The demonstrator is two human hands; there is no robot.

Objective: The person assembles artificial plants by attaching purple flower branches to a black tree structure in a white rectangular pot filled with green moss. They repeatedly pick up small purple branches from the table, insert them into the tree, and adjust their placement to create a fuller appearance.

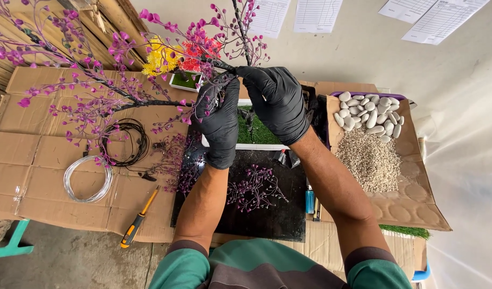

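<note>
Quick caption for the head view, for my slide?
Black-gloved left hand and right hand grip a purple artificial tree over a white tray.

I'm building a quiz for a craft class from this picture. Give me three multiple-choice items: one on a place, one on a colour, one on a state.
1. Where does the screwdriver lie?
A. on the cardboard at the person's left
B. among the white pebbles
C. in the white tray

2. What colour are the gloves on both hands?
A. white
B. black
C. yellow

3. What are the hands doing?
A. resting flat on the table
B. holding the trunk of the small purple-budded tree
C. scooping gravel

Answers:
1 A: it lies on the cardboard near the clear wire coil.
2 B: the left hand and right hand both wear black.
3 B: both grip the dark trunk above the white tray.
</note>
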